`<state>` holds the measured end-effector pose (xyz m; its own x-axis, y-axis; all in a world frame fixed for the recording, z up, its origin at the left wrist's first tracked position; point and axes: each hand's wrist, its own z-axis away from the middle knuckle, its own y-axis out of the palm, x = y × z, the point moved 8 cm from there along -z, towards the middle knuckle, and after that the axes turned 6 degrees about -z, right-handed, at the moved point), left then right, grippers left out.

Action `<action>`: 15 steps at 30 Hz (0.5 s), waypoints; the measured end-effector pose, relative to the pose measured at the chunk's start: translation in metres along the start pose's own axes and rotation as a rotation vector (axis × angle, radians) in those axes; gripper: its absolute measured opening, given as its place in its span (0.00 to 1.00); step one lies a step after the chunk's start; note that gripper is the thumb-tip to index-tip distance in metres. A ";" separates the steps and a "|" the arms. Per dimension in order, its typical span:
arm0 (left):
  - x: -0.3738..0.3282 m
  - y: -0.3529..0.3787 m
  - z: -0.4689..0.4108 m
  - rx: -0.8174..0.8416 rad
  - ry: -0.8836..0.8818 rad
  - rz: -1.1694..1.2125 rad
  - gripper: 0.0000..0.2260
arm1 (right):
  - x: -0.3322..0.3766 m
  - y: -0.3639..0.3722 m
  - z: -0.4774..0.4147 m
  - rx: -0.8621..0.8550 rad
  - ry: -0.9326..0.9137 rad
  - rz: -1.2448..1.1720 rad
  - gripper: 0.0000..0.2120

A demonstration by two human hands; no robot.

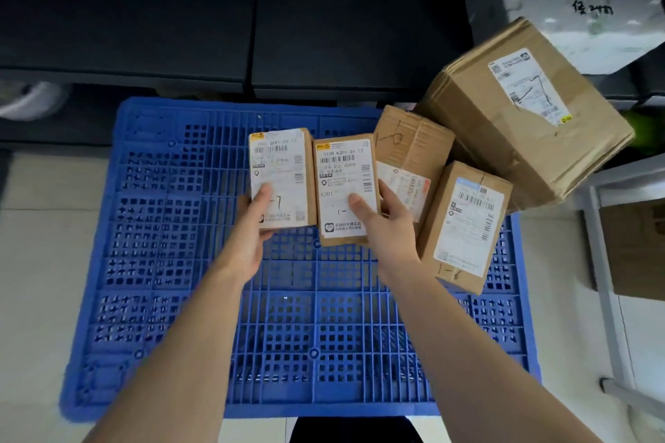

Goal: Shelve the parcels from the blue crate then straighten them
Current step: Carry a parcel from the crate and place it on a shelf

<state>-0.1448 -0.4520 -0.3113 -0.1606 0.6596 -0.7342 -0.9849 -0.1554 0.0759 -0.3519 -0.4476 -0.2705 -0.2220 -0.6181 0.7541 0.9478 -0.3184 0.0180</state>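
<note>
At the frame's centre, over the blue crate (187, 262), the left hand (252, 223) grasps one small labelled parcel (280, 176) by its lower end, and the right hand (381, 219) grasps a second small parcel (345, 187) likewise; both are pinched at one end only, so either could tip or slip on lifting. Right of centre, two more parcels (464, 223) lean against a big tilted carton (525, 111) that might slide if disturbed. The dark shelf (144, 11) across the top is too dim to read.

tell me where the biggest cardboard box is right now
In the head view the biggest cardboard box sits tilted at the blue crate's far right corner, behind the smaller parcels and below a white foam box.
</note>
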 end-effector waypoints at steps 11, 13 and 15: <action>-0.006 -0.063 0.140 -0.219 0.079 0.141 0.11 | 0.017 0.052 0.096 0.193 -0.108 0.077 0.21; -0.007 -0.079 0.174 -0.286 0.090 0.182 0.13 | 0.022 0.066 0.121 0.296 -0.120 0.121 0.20; -0.008 -0.096 0.209 -0.358 0.105 0.223 0.15 | 0.027 0.082 0.150 0.401 -0.139 0.171 0.20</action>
<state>-0.0625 -0.2890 -0.1714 -0.3410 0.5055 -0.7926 -0.8398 -0.5427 0.0152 -0.2457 -0.3830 -0.1505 -0.0482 -0.5263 0.8489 0.9879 0.1001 0.1182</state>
